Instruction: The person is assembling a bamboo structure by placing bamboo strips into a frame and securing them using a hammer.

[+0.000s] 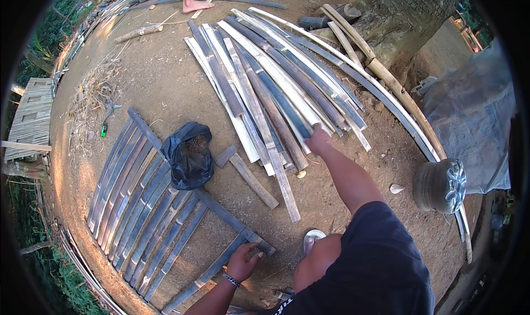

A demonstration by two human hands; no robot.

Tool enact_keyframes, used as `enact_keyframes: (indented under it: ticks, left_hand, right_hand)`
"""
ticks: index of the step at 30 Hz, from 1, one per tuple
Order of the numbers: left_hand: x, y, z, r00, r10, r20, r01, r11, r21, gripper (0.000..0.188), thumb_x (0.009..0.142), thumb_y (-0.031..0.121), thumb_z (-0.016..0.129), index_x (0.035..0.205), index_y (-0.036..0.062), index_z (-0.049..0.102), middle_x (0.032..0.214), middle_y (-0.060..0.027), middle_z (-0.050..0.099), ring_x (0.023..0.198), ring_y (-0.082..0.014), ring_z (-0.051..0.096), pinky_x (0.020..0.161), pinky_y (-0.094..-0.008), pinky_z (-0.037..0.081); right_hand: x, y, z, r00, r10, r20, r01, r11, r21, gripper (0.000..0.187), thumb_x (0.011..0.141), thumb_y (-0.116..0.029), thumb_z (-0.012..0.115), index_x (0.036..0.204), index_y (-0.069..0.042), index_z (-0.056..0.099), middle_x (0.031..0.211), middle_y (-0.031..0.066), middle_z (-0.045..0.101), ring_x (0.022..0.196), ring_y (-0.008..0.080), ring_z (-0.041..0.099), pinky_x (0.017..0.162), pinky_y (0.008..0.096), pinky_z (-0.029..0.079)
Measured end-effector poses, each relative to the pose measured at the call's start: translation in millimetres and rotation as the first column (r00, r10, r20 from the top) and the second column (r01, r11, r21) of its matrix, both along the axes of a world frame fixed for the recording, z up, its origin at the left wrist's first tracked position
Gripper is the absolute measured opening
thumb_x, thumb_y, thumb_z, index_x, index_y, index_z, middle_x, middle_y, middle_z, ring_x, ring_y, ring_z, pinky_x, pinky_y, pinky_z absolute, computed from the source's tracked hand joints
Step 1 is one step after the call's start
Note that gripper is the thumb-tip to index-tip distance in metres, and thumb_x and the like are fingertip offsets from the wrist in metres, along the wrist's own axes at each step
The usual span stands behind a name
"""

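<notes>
1. count: hands of the wearer, two; loose bamboo strips (264, 102) in the pile, more than a dozen, overlap prevents an exact figure; crosspiece (229, 214), one, dark; slats (144, 202) laid against it, roughly ten, partly covered.
2. count, other: hammer-like tool (251, 178), one; black plastic bag (193, 168), one; small green object (104, 130), one; plastic container (440, 185), one; tree trunk (406, 22), one; bare foot of another person (197, 6), one clearly seen at the top edge.
3. axis, loose strips: long axes run upper left to lower right, slightly fanned; near ends point toward the wearer.
4. axis, slats: long axes run lower left to upper right, side by side with gaps; crosspiece lies across their upper-right ends, its own axis upper left to lower right.
5. location: loose strips on bare ground, ahead of the wearer; slats and crosspiece on the ground to the left.
6. right hand (320, 141): arm outstretched, at the near end of a pale strip in the pile; fingers partly hidden, cannot tell whether it grips.
7. left hand (243, 262): half-curled, gap showing between thumb and fingers, nothing seen held; beside the crosspiece's lower-right end, contact unclear.
8. bag sits over the crosspiece; tool lies between bag and pile.
</notes>
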State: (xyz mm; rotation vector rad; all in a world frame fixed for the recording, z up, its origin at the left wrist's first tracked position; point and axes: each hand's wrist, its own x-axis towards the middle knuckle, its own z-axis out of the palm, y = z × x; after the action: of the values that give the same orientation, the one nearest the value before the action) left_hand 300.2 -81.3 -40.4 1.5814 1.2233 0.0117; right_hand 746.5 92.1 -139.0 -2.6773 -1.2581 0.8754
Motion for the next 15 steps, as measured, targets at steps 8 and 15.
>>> enact_keyframes:
  ticks: [8,15]
  left_hand:
    - [-8,1,-11,0.977,0.192,0.095,-0.176,0.973,-0.152,0.044,0.098,0.03,0.07,0.132,0.0025,0.063,0.117,-0.0137,0.069,0.111,-0.0263,0.068,0.097,-0.0364,0.053]
    - [26,79,13,0.651,0.705,0.28,-0.278,0.565,-0.777,0.051,0.11,0.045,0.039,0.132,0.0026,0.058,0.11,-0.0122,0.069,0.099,-0.0241,0.069,0.082,-0.0379,0.059]
  right_hand:
    - [-130,-9,71,0.333,0.008,-0.943,-0.027,1.0,-0.001,0.037,0.096,-0.027,0.071,0.117,0.003,0.064,0.109,0.0169,0.071,0.096,0.025,0.071,0.084,0.0367,0.059]
    - [-214,-98,95,-0.09,0.085,-0.992,-0.504,0.855,0.12,0.037,0.097,-0.035,0.071,0.113,-0.002,0.069,0.096,0.0079,0.073,0.087,0.0163,0.07,0.075,0.0332,0.058]
